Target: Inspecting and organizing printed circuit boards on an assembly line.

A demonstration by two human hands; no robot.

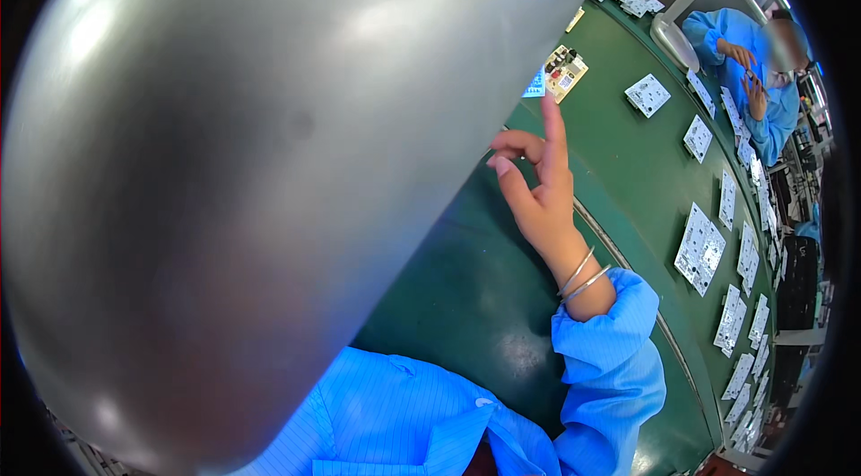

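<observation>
Circuit board (565,73), tan with small parts on it, is lying on the green belt (646,162) just beyond the raised index fingertip of the right hand (543,194), untouched. That hand is hovering loosely open and gripping nothing, wrist bangles (583,277) sliding toward the blue sleeve (610,359), likely poised to reach; the left hand is hiding behind a big grey blurred surface (269,189). Farther out, white boards (700,247) are riding the belt in a row, and a co-worker's hands (746,73) are working at its far end.
</observation>
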